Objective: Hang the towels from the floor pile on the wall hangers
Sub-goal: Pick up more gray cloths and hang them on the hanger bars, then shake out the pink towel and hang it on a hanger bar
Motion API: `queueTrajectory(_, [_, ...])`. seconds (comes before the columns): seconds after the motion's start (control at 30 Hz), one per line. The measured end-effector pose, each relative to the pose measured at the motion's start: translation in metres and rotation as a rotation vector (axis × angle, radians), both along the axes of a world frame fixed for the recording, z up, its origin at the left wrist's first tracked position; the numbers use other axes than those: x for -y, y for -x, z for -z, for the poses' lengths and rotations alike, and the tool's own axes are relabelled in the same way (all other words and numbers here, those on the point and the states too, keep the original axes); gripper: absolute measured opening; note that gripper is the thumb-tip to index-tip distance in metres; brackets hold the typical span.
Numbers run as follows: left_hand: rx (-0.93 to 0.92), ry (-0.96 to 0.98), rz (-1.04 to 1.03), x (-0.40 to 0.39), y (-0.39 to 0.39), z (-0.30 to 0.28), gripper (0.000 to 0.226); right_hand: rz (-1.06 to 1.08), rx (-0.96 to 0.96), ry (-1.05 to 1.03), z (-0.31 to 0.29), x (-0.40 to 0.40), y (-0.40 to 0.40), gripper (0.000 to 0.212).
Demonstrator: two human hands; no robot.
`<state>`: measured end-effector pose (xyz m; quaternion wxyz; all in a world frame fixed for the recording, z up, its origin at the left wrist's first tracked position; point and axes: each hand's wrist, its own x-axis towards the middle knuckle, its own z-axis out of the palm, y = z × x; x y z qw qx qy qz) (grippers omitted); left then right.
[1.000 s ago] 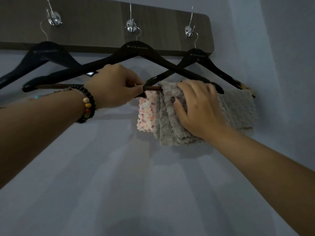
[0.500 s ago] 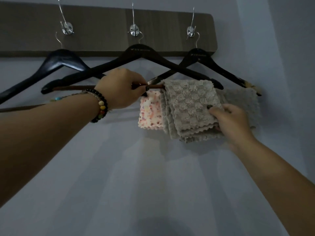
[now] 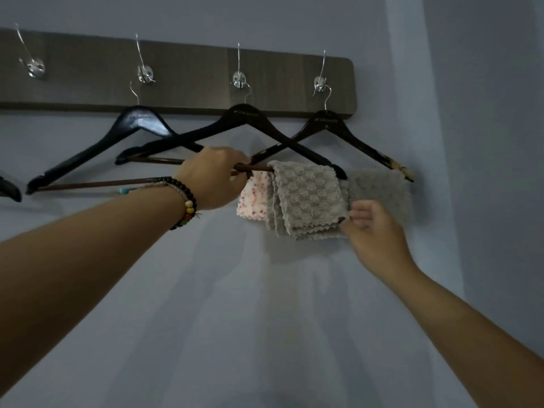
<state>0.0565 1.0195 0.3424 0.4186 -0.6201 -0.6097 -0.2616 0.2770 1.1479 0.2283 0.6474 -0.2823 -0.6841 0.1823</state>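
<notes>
Three dark hangers hang from metal hooks on a wooden wall rack [image 3: 188,75]. My left hand [image 3: 213,179] grips the lower bar of the middle hanger [image 3: 244,116]. A grey textured towel [image 3: 309,198] is draped over that bar, with a pink speckled towel [image 3: 253,201] just left of it and partly behind. My right hand [image 3: 374,231] pinches the grey towel's lower right corner. Another grey towel [image 3: 379,195] hangs on the right hanger [image 3: 326,122]. The floor pile is out of view.
The left hanger [image 3: 138,119] carries nothing on its bar. A further hanger end [image 3: 8,188] shows at the left edge, and the leftmost hook [image 3: 34,67] is bare. The wall below is plain; a corner runs down the right.
My right hand slid from the top of the grey towel down to its lower right corner, leaving it flat over the bar. My left hand kept its grip on the bar.
</notes>
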Motion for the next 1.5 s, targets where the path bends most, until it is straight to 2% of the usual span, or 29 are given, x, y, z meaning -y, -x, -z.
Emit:
queueTrajectory(0.2, [0.055,0.11,0.022,0.059,-0.02,0.038,0.038,-0.022,0.26,-0.063,0.014,0.075,-0.009,0.047])
queueTrajectory(0.37, [0.106,0.286,-0.012,0.117,-0.052,0.078,0.051,-0.058,0.434,-0.114,0.033,0.135,-0.018,0.054])
queueTrajectory(0.6, [0.222,0.329,0.055,0.195,-0.095,0.142,0.061,-0.173,0.53,-0.114,0.067,0.197,-0.05,0.062])
queueTrajectory(0.77, [0.269,0.311,0.054,0.244,-0.133,0.206,0.062,-0.252,0.607,-0.12,0.113,0.228,-0.084,0.067])
queueTrajectory(0.97, [0.435,0.306,-0.045,0.286,-0.18,0.28,0.065,-0.395,0.72,0.015,0.171,0.253,-0.134,0.069])
queueTrajectory(1.2, [0.518,0.393,-0.154,0.329,-0.236,0.368,0.072,-0.53,0.897,0.205,0.25,0.283,-0.186,0.074])
queueTrajectory(1.37, [0.658,0.443,-0.246,0.362,-0.256,0.415,0.066,-0.616,0.944,0.323,0.3,0.315,-0.19,0.074])
queueTrajectory(1.5, [0.763,0.474,-0.314,0.389,-0.261,0.442,0.074,-0.676,0.978,0.355,0.327,0.339,-0.172,0.073])
